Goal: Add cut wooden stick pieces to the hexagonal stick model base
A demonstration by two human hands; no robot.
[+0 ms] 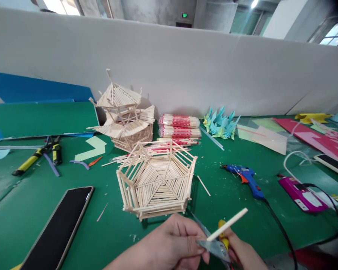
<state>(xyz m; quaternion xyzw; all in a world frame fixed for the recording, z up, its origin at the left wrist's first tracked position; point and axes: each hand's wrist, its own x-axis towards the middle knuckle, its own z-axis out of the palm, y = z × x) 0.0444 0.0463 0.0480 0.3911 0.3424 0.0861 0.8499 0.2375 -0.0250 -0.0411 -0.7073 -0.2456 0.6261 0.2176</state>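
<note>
In my left hand, thumb and fingers are pinched around the lower end of a pale wooden stick. My right hand is closed on the yellow handle of a pair of scissors. The stick lies across the metal blades, right beside my left fingertips, and its free end points up to the right. Just beyond my hands stands an open polygonal basket-like frame built of wooden sticks. Part of the scissor handle is hidden by my right hand.
A stick-built pavilion model stands behind, beside packaged stick bundles and blue folded paper. A blue glue gun and purple power box lie right. Left are a phone and yellow-handled pliers.
</note>
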